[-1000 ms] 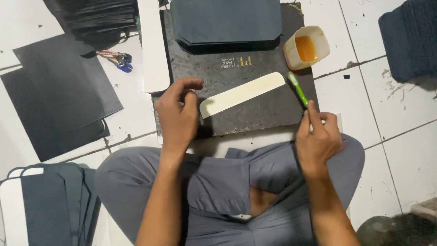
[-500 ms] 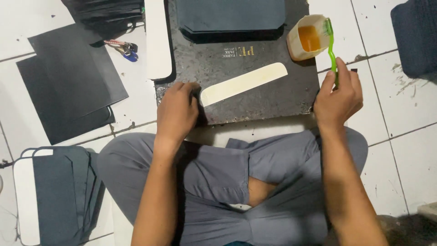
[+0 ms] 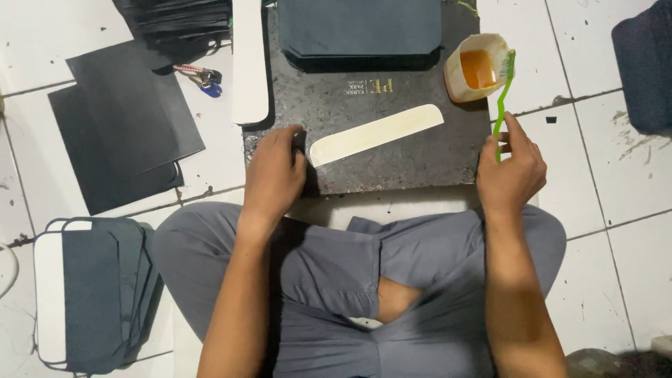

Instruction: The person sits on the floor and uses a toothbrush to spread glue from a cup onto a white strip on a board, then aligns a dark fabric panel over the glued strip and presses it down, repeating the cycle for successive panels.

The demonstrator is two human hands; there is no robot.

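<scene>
My right hand (image 3: 511, 171) grips a green toothbrush (image 3: 501, 105) by its handle, the bristled head raised over the rim of a small cream cup of orange-brown liquid (image 3: 478, 68). My left hand (image 3: 274, 175) rests fingers-down on the near left part of a dark work board (image 3: 392, 150), touching the end of a long cream strip (image 3: 376, 134) that lies slantwise on it. At the board's far edge sits a stack of dark folded sheets (image 3: 359, 29).
Black sheets (image 3: 122, 129) lie on the white tiled floor at left, with a small red and blue item (image 3: 203, 75) and a white strip (image 3: 249, 66) beside them. A pile of dark folded pieces on a white tray (image 3: 91, 294) sits at near left. A dark cloth (image 3: 645, 66) lies at right.
My right hand has lifted the green toothbrush from the board's right edge up to the cup. My left hand has stayed at the strip's end.
</scene>
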